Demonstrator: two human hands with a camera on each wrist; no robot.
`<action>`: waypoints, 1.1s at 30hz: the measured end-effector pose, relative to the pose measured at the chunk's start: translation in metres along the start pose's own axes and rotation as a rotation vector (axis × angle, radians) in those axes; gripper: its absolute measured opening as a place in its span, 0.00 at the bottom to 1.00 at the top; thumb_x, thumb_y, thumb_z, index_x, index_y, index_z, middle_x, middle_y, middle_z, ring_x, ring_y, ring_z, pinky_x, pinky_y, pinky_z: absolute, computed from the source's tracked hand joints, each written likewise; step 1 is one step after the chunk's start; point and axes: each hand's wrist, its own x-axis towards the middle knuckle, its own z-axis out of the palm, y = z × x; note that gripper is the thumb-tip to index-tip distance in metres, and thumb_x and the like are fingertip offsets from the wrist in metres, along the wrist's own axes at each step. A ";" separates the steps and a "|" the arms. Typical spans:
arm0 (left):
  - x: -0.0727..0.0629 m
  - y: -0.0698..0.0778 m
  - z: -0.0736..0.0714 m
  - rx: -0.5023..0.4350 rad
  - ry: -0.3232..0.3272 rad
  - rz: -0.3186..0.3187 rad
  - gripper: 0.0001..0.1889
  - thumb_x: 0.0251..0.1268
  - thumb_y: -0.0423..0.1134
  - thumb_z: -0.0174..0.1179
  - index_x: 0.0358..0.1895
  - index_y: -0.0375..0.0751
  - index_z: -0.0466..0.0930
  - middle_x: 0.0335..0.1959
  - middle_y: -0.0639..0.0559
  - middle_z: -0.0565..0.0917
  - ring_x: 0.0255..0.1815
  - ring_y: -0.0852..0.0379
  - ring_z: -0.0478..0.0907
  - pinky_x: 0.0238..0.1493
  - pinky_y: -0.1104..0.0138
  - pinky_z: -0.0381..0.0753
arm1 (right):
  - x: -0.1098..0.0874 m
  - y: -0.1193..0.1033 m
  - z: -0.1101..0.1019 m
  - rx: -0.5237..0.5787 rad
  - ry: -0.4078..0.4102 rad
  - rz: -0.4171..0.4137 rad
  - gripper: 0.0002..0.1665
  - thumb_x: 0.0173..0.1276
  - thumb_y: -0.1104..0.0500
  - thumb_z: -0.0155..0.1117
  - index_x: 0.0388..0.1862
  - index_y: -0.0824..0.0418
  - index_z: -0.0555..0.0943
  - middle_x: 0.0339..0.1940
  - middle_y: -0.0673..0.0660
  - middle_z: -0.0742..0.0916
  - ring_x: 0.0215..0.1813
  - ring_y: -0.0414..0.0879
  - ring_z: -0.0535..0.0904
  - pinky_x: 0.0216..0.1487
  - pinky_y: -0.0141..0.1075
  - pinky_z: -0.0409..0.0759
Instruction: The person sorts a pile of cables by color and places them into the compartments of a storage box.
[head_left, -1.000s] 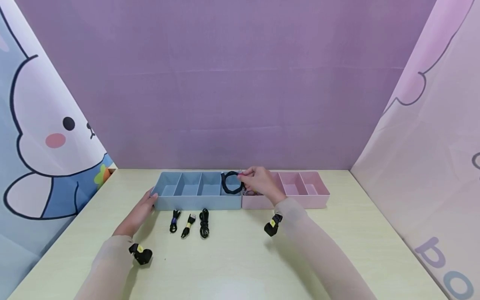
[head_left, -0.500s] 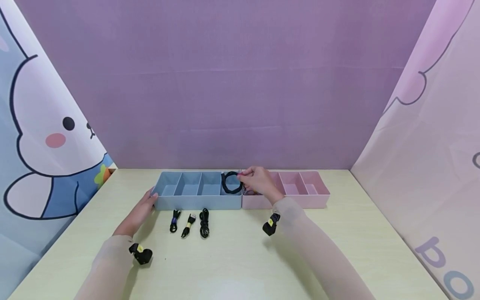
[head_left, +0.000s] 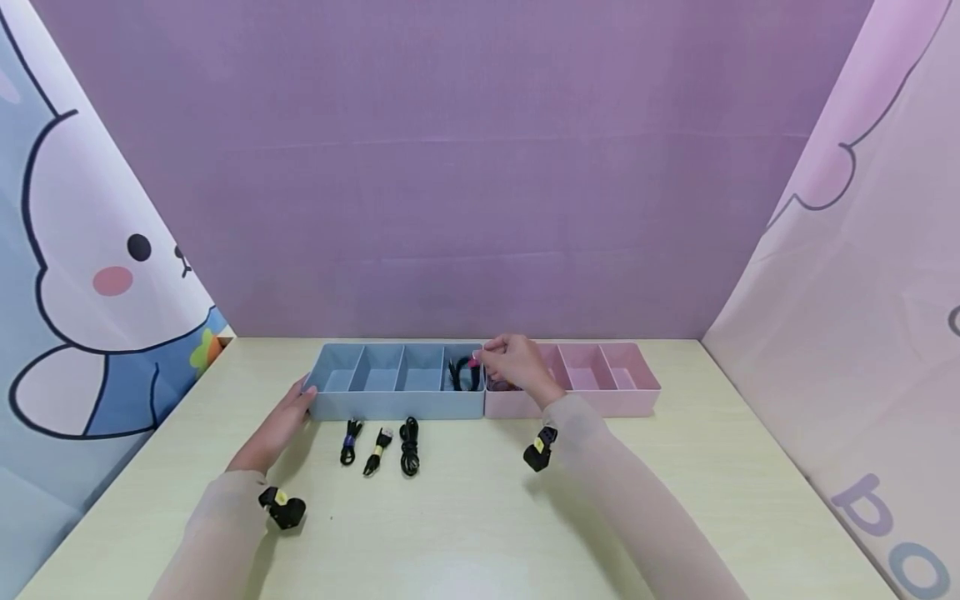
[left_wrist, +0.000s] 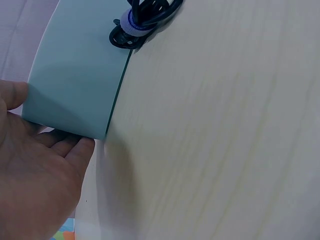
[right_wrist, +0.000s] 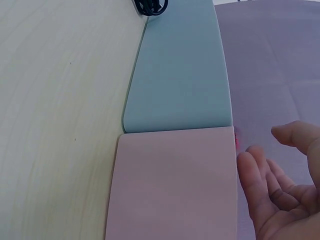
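In the head view, a coiled black cable point(head_left: 476, 377) with a pink tie stands in the rightmost compartment of the blue divided box point(head_left: 397, 406). Right above it is my right hand point(head_left: 517, 364). The right wrist view shows that hand's thumb point(right_wrist: 295, 135) apart from its fingers point(right_wrist: 252, 180), with nothing between them. My left hand point(head_left: 285, 414) rests on the left end of the blue box; in the left wrist view its thumb point(left_wrist: 14, 94) touches the rim and its fingers lie against the end wall.
Three bundled black cables, one with a purple tie point(head_left: 350, 442), one with a yellow tie point(head_left: 377, 452) and a thicker one point(head_left: 408, 447), lie before the blue box. A pink divided box point(head_left: 615, 404) adjoins it on the right, small items in its left compartment. Purple cloth point(head_left: 480, 167) hangs behind.
The coiled cable has gone from the right hand's fingers down into the blue box's rightmost compartment, and the fingers have let go. The left hand has stayed at the box's end.
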 end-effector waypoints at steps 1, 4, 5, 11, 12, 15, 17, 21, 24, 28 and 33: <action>0.000 0.001 0.000 -0.001 0.001 -0.005 0.37 0.83 0.57 0.27 0.80 0.43 0.23 0.80 0.35 0.29 0.79 0.31 0.30 0.74 0.36 0.39 | 0.000 0.000 0.000 -0.003 -0.007 -0.001 0.18 0.70 0.54 0.69 0.50 0.66 0.82 0.38 0.60 0.88 0.40 0.58 0.86 0.46 0.52 0.86; -0.001 0.001 0.001 0.003 -0.001 -0.014 0.37 0.83 0.58 0.27 0.80 0.44 0.22 0.80 0.34 0.29 0.79 0.31 0.30 0.74 0.36 0.39 | -0.001 0.000 -0.002 -0.025 -0.026 -0.009 0.18 0.71 0.54 0.67 0.52 0.65 0.81 0.39 0.59 0.87 0.40 0.56 0.86 0.48 0.52 0.86; -0.001 0.001 0.001 0.003 -0.001 -0.018 0.37 0.83 0.58 0.27 0.80 0.44 0.22 0.80 0.34 0.29 0.79 0.31 0.30 0.74 0.36 0.39 | -0.002 0.000 -0.002 -0.031 -0.030 -0.010 0.18 0.72 0.54 0.67 0.52 0.65 0.81 0.40 0.59 0.87 0.41 0.56 0.86 0.49 0.52 0.86; -0.001 0.002 0.001 0.002 -0.004 -0.024 0.36 0.83 0.57 0.26 0.80 0.45 0.22 0.80 0.34 0.29 0.78 0.30 0.30 0.74 0.35 0.38 | -0.002 -0.001 -0.004 -0.032 -0.047 -0.026 0.16 0.72 0.57 0.66 0.52 0.66 0.82 0.40 0.58 0.87 0.39 0.56 0.86 0.47 0.51 0.86; -0.001 0.002 0.001 0.002 -0.003 -0.023 0.36 0.83 0.57 0.26 0.80 0.45 0.22 0.80 0.34 0.29 0.78 0.30 0.30 0.74 0.35 0.38 | -0.001 -0.001 -0.004 -0.034 -0.049 -0.027 0.15 0.72 0.58 0.66 0.52 0.66 0.82 0.40 0.58 0.87 0.39 0.56 0.86 0.46 0.51 0.86; -0.001 0.001 0.001 0.002 -0.001 -0.012 0.36 0.84 0.56 0.27 0.80 0.44 0.23 0.80 0.34 0.30 0.78 0.31 0.30 0.74 0.35 0.39 | -0.001 0.000 -0.004 -0.040 -0.052 -0.027 0.15 0.72 0.58 0.65 0.52 0.67 0.82 0.41 0.59 0.87 0.38 0.55 0.87 0.46 0.50 0.87; 0.000 0.001 0.001 0.000 0.001 -0.003 0.36 0.84 0.55 0.27 0.80 0.44 0.23 0.80 0.34 0.30 0.79 0.31 0.30 0.74 0.36 0.39 | -0.001 0.000 -0.004 -0.039 -0.055 -0.024 0.15 0.72 0.58 0.65 0.52 0.67 0.82 0.41 0.59 0.87 0.38 0.54 0.87 0.47 0.51 0.86; 0.000 0.001 0.001 -0.006 0.000 0.005 0.36 0.84 0.55 0.27 0.80 0.43 0.23 0.80 0.34 0.30 0.79 0.31 0.30 0.75 0.37 0.39 | -0.003 0.000 -0.004 -0.039 -0.064 -0.025 0.16 0.73 0.58 0.65 0.54 0.67 0.82 0.41 0.60 0.87 0.38 0.55 0.87 0.47 0.52 0.86; 0.000 0.001 0.001 -0.010 0.001 0.010 0.35 0.84 0.54 0.27 0.80 0.43 0.24 0.80 0.34 0.30 0.79 0.31 0.31 0.75 0.37 0.40 | -0.004 0.000 -0.003 -0.038 -0.072 -0.026 0.17 0.73 0.57 0.66 0.54 0.66 0.81 0.41 0.59 0.87 0.38 0.54 0.86 0.45 0.50 0.87; 0.000 0.000 0.001 -0.007 -0.001 0.001 0.36 0.83 0.56 0.27 0.80 0.44 0.23 0.80 0.34 0.29 0.78 0.31 0.30 0.75 0.37 0.40 | -0.006 0.000 -0.001 -0.025 -0.079 -0.027 0.16 0.72 0.58 0.66 0.53 0.66 0.81 0.40 0.58 0.87 0.37 0.52 0.86 0.43 0.45 0.88; 0.001 0.001 0.001 -0.001 -0.005 -0.033 0.37 0.83 0.58 0.26 0.80 0.45 0.22 0.80 0.35 0.28 0.78 0.31 0.29 0.74 0.36 0.39 | -0.008 0.000 0.001 -0.005 -0.099 -0.026 0.15 0.72 0.58 0.66 0.52 0.65 0.82 0.42 0.60 0.87 0.36 0.50 0.85 0.40 0.40 0.88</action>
